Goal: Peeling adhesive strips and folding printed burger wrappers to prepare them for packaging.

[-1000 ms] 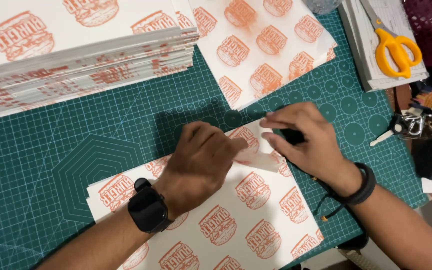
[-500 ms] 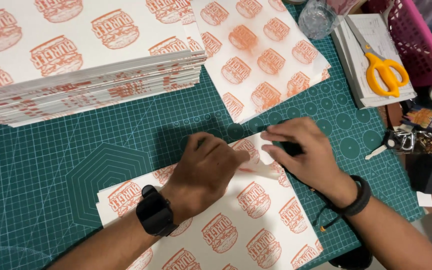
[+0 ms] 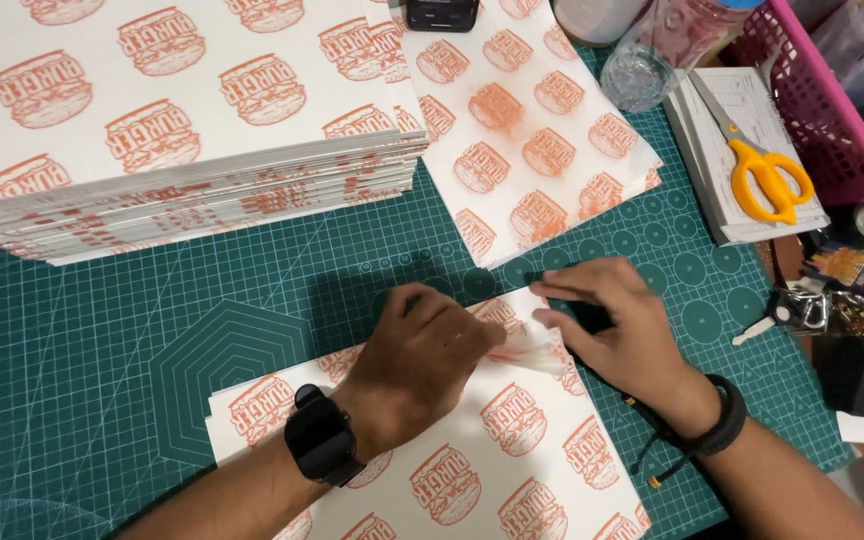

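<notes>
A white paper sheet (image 3: 512, 455) printed with orange burger pictures lies on the green cutting mat (image 3: 102, 370). My left hand (image 3: 422, 365), with a black watch on the wrist, presses on the sheet's far corner, fingers curled over a folded flap. My right hand (image 3: 617, 335), wearing a black wristband, pinches the same flap at the sheet's upper right edge and has a small dark object under its fingers. Both hands touch the paper, close together.
A thick stack of the same printed sheets (image 3: 172, 150) fills the upper left. More loose sheets (image 3: 532, 130) lie behind. Orange-handled scissors (image 3: 767, 170) rest on a notepad at right, beside a pink basket (image 3: 812, 110), keys (image 3: 802, 310), a clear bottle (image 3: 657, 55) and a black box (image 3: 862, 375).
The hands have stayed on the sheet's far corner; the corner flap is now lifted and folded between the fingers. The view has shifted, showing more of the stack and the right-hand clutter.
</notes>
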